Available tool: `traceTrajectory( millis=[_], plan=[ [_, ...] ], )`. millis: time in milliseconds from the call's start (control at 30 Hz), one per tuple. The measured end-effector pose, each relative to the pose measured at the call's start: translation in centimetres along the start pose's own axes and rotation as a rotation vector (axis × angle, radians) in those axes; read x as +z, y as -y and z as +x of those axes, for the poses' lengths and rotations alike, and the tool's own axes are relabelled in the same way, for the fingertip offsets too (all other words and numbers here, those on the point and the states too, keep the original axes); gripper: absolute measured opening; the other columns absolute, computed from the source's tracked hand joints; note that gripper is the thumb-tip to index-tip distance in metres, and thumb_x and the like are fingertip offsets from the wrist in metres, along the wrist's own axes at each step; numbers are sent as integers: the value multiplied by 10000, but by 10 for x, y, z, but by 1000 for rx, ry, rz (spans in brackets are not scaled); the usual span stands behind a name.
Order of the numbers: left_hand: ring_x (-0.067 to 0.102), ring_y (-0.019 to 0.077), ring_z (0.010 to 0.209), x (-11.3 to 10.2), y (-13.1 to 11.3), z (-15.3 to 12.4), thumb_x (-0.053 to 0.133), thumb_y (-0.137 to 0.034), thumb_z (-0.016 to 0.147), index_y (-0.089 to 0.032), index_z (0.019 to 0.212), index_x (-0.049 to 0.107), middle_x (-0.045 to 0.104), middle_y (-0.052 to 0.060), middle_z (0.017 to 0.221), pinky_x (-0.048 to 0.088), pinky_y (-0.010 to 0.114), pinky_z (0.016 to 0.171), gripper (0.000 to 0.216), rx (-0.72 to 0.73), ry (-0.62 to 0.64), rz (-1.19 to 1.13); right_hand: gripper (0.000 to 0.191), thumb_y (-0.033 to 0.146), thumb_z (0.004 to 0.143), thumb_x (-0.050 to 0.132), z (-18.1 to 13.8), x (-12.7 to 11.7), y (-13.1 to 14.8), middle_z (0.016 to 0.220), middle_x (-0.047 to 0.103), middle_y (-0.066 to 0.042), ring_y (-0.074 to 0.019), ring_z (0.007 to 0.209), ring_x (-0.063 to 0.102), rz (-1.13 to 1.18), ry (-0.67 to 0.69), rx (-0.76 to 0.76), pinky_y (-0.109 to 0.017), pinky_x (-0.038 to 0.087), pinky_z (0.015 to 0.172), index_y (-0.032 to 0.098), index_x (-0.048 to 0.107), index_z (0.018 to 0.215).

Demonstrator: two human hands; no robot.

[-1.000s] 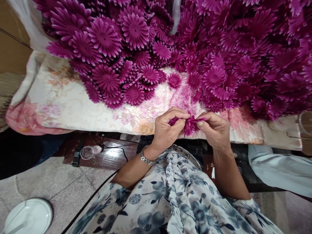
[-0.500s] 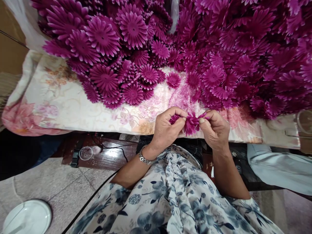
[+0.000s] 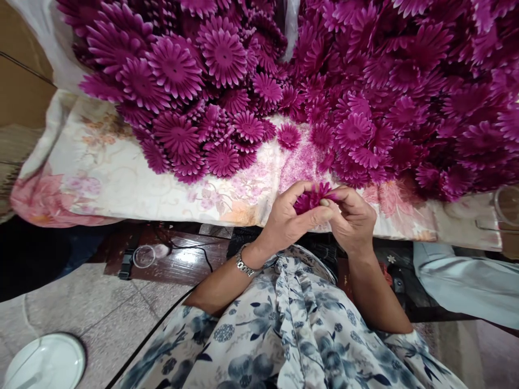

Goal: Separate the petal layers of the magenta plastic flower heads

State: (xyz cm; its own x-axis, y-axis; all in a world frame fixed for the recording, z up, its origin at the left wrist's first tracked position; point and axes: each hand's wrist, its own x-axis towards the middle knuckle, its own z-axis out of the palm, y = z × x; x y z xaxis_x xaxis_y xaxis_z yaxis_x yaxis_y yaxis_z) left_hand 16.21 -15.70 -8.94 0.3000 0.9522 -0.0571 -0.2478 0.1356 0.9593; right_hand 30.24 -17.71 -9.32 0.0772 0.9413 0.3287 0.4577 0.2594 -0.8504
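Note:
Just above the front edge of the cloth-covered table, my left hand [image 3: 288,215] and my right hand [image 3: 353,216] meet around a magenta artificial flower [image 3: 308,201]. Fingers of both hands are closed on its petals, and part of the flower is hidden behind them. The right thumb and index finger pinch its right side, while the left thumb reaches across toward the right thumb. One loose magenta flower head [image 3: 288,135] lies on the cloth beyond my hands, amid pinkish specks.
Stacked flower heads [image 3: 175,132] heap up at the back left, with a larger loose heap [image 3: 389,102] at the back right. A floral cloth [image 3: 117,178] covers the table. Below are a clear cup [image 3: 144,256] and a white round lid-like object [image 3: 45,361]. Another person's grey-clad leg [image 3: 462,275] is at right.
My hands have drawn closer together, and the left thumb now stretches across to the right thumb. The flower between them has been turned and bunched up.

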Motion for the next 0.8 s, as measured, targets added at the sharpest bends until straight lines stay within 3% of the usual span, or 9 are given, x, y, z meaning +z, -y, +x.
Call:
traceTrajectory(
  millis=[233,367,467,600,800],
  plan=[
    [491,76,569,0,6,2,681,-300,750,-172,692,631,553,-23,641,416,197,538,149,22,-125,-11,86,246,794,664,-2,-1,-4,683,578,47,-70,605,521,236,4,72,-203,414,565,210,594,762],
    [433,64,410,-3,5,0,650,-308,766,-182,653,568,452,-57,508,362,186,389,188,-59,-214,-119,139,316,772,693,2,-8,-9,676,573,56,-58,576,503,350,-207,132,-194,418,552,218,594,771],
    [427,57,404,-9,1,3,681,-294,735,-185,658,567,444,-61,521,359,174,370,176,-38,-306,-135,170,315,730,735,6,-18,-15,671,571,57,-55,576,500,373,-306,141,-192,424,556,212,610,783],
    [423,64,406,-13,-1,7,684,-307,728,-192,683,584,455,-60,528,379,181,357,159,-20,-336,-109,186,310,711,752,9,-25,-18,688,582,48,-54,594,508,343,-302,155,-185,422,549,203,617,782],
    [450,62,411,-5,0,4,686,-304,734,-186,670,578,469,-61,498,350,169,374,172,-10,-338,-33,225,322,697,760,6,-14,-11,669,583,56,-55,565,522,363,-253,175,-177,436,523,212,573,754]
  ],
)
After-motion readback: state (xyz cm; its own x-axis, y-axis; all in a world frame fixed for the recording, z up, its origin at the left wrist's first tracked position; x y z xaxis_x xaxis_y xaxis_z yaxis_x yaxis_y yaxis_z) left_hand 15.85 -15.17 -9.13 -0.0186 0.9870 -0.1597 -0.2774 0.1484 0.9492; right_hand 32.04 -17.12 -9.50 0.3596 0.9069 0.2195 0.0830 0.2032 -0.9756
